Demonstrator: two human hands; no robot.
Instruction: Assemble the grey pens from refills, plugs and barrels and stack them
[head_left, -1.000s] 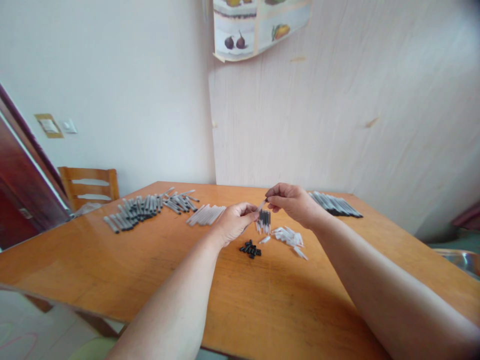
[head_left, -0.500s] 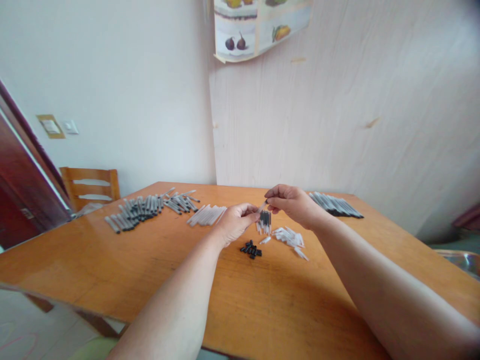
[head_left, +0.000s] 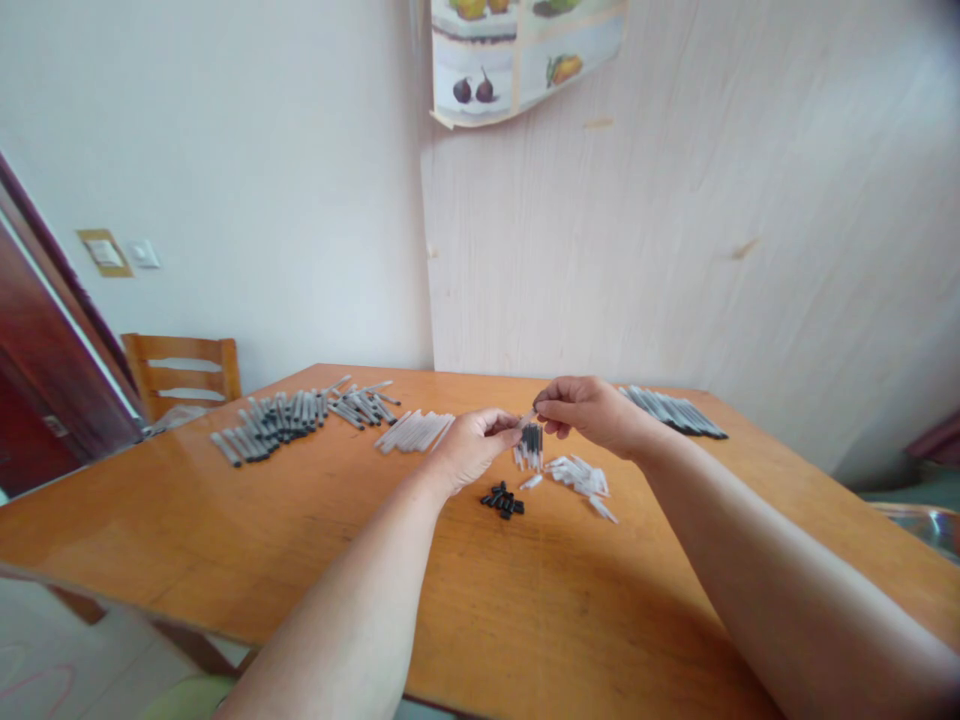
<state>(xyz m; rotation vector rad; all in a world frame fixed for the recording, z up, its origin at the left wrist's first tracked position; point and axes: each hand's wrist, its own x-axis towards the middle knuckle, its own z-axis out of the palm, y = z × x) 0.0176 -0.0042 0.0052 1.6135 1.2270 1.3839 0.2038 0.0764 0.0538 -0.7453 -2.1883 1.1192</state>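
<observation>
My left hand pinches a short translucent white tube between thumb and fingers. Its far end meets the fingertips of my right hand, which are pressed together; whatever they grip is mostly hidden. Just below the hands lies a row of small pieces with dark upper ends and white lower ends. Nearer to me is a small pile of short black caps. A loose heap of translucent white pieces lies beneath my right hand.
Clear tubes lie in a row left of my left hand. Many black-tipped pen-like tubes spread over the table's far left, with another row at the far right. All rest on the wooden table. A chair stands behind.
My right hand has shifted slightly right and down, and the dark bit seen at its fingertips is now harder to make out. My left hand has barely moved.
</observation>
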